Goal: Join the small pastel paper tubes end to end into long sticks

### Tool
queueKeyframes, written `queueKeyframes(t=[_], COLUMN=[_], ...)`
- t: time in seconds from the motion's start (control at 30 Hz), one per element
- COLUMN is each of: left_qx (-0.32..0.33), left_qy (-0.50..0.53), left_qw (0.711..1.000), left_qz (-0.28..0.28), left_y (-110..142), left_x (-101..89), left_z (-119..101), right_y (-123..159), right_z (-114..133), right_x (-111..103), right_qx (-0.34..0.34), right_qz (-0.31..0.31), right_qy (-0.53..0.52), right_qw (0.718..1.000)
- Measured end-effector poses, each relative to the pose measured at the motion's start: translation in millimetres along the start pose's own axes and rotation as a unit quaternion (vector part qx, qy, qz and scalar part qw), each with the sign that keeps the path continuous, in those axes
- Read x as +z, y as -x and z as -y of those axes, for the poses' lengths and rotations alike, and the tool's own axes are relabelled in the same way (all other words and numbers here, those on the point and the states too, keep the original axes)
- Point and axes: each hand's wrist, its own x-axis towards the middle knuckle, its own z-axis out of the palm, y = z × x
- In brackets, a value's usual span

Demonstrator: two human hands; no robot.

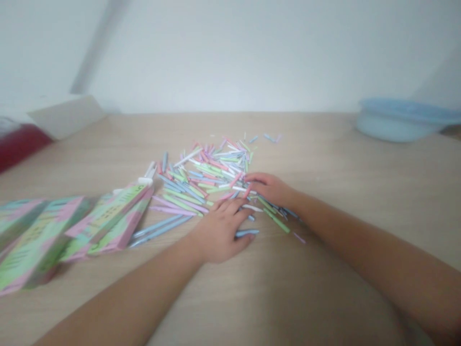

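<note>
A loose heap of slim pastel sticks [216, 168], which look like pen parts, is spread over the wooden table in pink, green, blue, lilac and white. My left hand [225, 228] lies palm down at the heap's near edge, fingers spread, with a blue stick [247, 233] beside its thumb. Reaching in from the right, my right hand [272, 190] rests over the heap's right side with its visible fingers apart. A short red-pink piece [248, 191] is at its fingertips; no grip on it is plain. Blur hides finer detail.
Several pastel printed boxes [115, 216] lie slanted at the left, near a white clip-like piece [146, 180]. A light blue basin [399, 120] stands at the back right. A pale box [68, 115] and a dark red object [23, 144] are at the far left.
</note>
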Motion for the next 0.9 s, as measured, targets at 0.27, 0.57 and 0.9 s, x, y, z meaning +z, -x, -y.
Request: queueKeyframes(t=[0.27,0.57,0.9], left_qx=[0.006,0.004,-0.062], left_qy=[-0.002,-0.015,-0.049], left_qw=[1.0,1.0,0.997], left_qz=[0.001,0.017,-0.023], left_y=[-0.4,-0.4,-3.3], left_x=[-0.8,-3.0,-6.4], left_z=[1.1,-1.4,-3.7], right_y=[91.9,183.0,54.6], right_z=[22.8,17.0,5.7], right_x=[-38.1,-13.5,-13.1], right_qx=[0.018,0.025,-0.111], right_qz=[-0.054,0.03,0.087], right_qy=[0.05,0.193,0.139], right_qw=[0.997,0.98,0.98])
